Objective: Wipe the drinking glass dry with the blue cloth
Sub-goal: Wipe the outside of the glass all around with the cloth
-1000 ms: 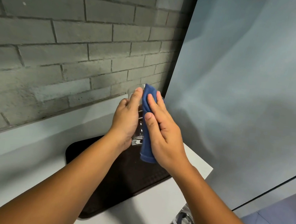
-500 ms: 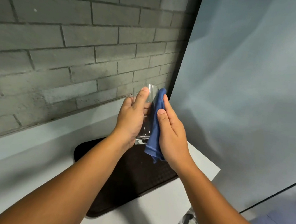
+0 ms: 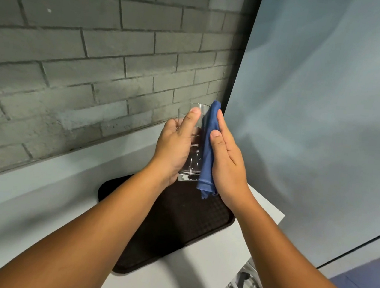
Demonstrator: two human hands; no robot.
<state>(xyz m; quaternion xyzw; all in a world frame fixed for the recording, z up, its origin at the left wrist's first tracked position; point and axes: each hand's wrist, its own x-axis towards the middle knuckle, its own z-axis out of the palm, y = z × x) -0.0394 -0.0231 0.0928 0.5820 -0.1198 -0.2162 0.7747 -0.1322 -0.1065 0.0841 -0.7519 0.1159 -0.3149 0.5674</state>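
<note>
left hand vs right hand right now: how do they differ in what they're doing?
The left hand curls its fingers round the glass and grips it; the right hand keeps its fingers straight. The left hand touches bare glass; the right hand presses the blue cloth flat against the glass's side. Shared: both are raised above the dark tray, on opposite sides of the glass.

One left hand (image 3: 174, 146), one right hand (image 3: 228, 165), one drinking glass (image 3: 191, 167), one blue cloth (image 3: 208, 151), one tray (image 3: 173, 226).

No readable text, label or number anywhere.
</note>
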